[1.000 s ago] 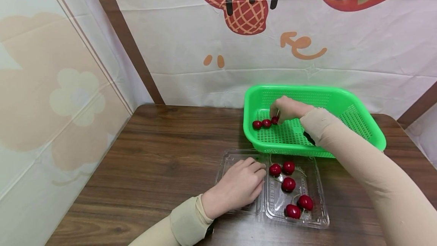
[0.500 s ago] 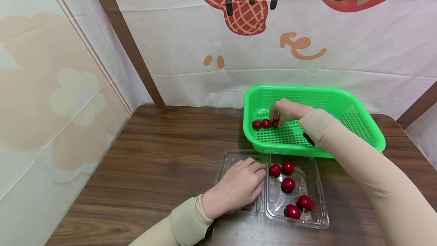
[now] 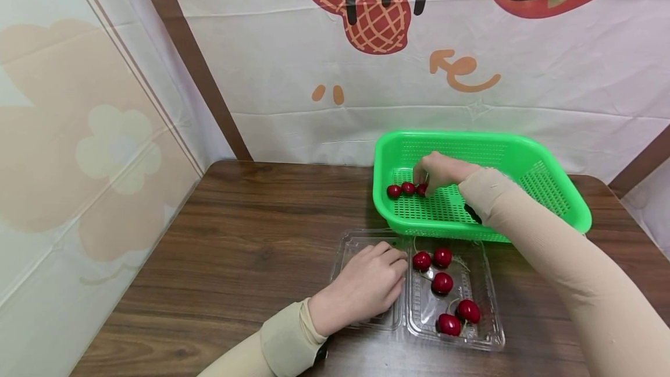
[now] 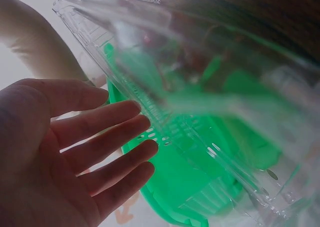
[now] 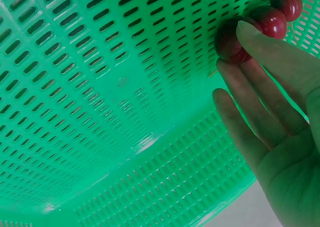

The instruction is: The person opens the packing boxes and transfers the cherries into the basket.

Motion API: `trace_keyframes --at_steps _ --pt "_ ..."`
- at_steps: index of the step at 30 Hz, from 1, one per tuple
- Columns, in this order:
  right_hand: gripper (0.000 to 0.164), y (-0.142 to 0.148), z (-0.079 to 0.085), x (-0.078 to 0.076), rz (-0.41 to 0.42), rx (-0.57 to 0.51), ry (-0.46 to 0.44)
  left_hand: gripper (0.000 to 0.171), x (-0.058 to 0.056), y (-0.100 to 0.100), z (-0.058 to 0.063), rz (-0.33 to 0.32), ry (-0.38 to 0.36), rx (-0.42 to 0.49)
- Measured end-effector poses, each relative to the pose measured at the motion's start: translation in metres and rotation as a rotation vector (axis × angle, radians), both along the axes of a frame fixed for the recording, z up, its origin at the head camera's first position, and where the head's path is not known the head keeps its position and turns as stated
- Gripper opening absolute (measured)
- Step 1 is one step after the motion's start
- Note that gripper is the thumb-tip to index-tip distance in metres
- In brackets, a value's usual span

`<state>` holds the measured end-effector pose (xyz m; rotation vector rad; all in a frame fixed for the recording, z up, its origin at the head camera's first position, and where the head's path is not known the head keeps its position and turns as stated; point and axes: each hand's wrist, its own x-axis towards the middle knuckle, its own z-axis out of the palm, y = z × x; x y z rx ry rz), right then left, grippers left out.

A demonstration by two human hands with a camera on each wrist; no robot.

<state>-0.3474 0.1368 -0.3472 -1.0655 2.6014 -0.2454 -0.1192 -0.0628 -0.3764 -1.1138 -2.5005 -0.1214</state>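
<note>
My right hand (image 3: 442, 169) reaches down inside the green basket (image 3: 567, 191). In the right wrist view its thumb and fingers pinch a dark red cherry (image 5: 231, 41) low over the perforated floor. Two more cherries (image 3: 401, 190) sit in a row beside it. My left hand (image 3: 361, 287) lies over the left half of a clear plastic clamshell box (image 3: 494, 330), its fingers loosely extended at the middle fold, as the left wrist view (image 4: 105, 142) also shows. Several stemmed cherries (image 3: 442, 283) lie in the box's right half.
The basket stands at the back of the brown wooden table (image 3: 235, 266), close to a printed cloth backdrop (image 3: 282, 138). Its front rim overhangs the far edge of the clamshell box. Another cloth panel (image 3: 78, 162) borders the left side.
My right hand has lowered slightly with its cherry, which now lines up with the two beside it. The left hand and the box stay where they were.
</note>
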Motion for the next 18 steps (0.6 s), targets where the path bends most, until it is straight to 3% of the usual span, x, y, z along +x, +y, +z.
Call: trace_keyframes --at_steps 18 --pt "0.033 0.0009 0.0001 0.0004 0.007 -0.015 0.006 0.018 0.0003 -0.0006 0.0011 -0.004 -0.001 -0.001"
